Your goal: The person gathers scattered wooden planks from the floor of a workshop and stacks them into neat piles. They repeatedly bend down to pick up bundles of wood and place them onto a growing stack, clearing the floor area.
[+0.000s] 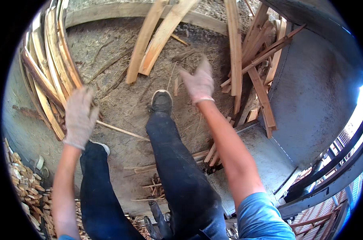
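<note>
In the head view, your left hand [79, 118] is against the lower ends of the left slats [55, 68] — whether its fingers grip one, I cannot tell. Your right hand [199, 82] hovers above the floor [125, 108], thumb and fingers wide apart — two boards [161, 38] ahead, upright slats [235, 52] to its right.

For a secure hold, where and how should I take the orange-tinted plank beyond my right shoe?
Grip the plank, probably at its near end, from the right: that end points toward you, and another plank lies close on its left.
</note>
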The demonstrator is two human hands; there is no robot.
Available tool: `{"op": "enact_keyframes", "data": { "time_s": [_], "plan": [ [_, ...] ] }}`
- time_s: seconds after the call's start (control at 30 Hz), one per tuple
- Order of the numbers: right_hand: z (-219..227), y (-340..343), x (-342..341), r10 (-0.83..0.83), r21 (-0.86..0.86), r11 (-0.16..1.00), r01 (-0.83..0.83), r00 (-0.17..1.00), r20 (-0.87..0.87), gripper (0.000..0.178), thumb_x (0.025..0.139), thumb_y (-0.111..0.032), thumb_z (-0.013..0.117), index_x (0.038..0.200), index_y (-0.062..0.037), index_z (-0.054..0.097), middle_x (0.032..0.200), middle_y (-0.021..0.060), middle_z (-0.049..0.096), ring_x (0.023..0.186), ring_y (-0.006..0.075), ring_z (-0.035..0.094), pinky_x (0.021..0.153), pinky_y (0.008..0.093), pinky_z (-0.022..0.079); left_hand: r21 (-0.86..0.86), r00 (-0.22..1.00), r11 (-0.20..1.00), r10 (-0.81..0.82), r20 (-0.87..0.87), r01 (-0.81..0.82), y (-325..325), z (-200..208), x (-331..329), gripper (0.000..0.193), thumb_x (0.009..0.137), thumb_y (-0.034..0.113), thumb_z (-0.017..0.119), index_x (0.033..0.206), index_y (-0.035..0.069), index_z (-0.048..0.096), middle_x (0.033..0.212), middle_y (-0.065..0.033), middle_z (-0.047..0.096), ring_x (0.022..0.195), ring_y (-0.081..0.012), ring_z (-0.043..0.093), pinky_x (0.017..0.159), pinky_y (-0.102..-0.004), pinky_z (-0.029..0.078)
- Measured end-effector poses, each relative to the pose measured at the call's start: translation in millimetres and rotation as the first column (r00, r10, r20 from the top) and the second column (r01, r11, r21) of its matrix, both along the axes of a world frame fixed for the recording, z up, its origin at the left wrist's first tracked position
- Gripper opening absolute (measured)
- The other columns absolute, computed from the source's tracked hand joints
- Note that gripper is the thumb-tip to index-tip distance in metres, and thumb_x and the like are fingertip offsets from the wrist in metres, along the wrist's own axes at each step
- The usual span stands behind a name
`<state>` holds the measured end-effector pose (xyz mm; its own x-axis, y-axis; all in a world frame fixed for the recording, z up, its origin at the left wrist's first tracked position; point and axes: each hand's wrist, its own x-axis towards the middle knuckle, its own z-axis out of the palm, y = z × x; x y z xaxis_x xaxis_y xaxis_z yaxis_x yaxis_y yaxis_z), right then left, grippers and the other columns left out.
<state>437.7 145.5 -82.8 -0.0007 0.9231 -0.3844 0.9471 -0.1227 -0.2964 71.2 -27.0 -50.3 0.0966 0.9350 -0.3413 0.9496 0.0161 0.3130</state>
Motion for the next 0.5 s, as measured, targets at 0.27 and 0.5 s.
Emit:
{"op": "enact_keyframes", "data": {
  "time_s": [0.27, 0.5],
  "plan": [
    [45.9, 33.7, 169.5, -0.438, -0.251, 0.844, 0.473, 0.880, 0.185, 0.115, 0.077, -0.035, 0.088, 0.157, 0.0103, 0.018, 0.135, 0.0255, 0.060, 0.125, 0.0339, 0.061, 0.107, 0.0365, 0.047, -0.652, 0.873, 0.739, 0.419, 0.249, -0.168, -68.7, 128.8, 124.8, 0.061, 0.088, 0.029, 0.071, 0.140, 0.002, 0.055, 0.134, -0.0254, 0.061, 0.127, -0.0414, 0.057, 0.111, -0.0486, 0.043],
    [38.2, 33.4, 213.4, -0.544, -0.335, 0.762, 0.554, 0.828, 0.134, 0.127, 0.074, -0.047, 0.088, 0.158, 0.0123, 0.013, 0.145, 0.0298, 0.052, 0.131, 0.0369, 0.057, 0.109, 0.0397, 0.046, -0.611, 0.817, 0.790, 0.322, 0.478, 0.046, 13.9, 254.8, 215.5, 0.064, 0.087, 0.038, 0.073, 0.140, 0.006, 0.058, 0.135, -0.0198, 0.063, 0.126, -0.0389, 0.058, 0.109, -0.0475, 0.045]
  ]
}}
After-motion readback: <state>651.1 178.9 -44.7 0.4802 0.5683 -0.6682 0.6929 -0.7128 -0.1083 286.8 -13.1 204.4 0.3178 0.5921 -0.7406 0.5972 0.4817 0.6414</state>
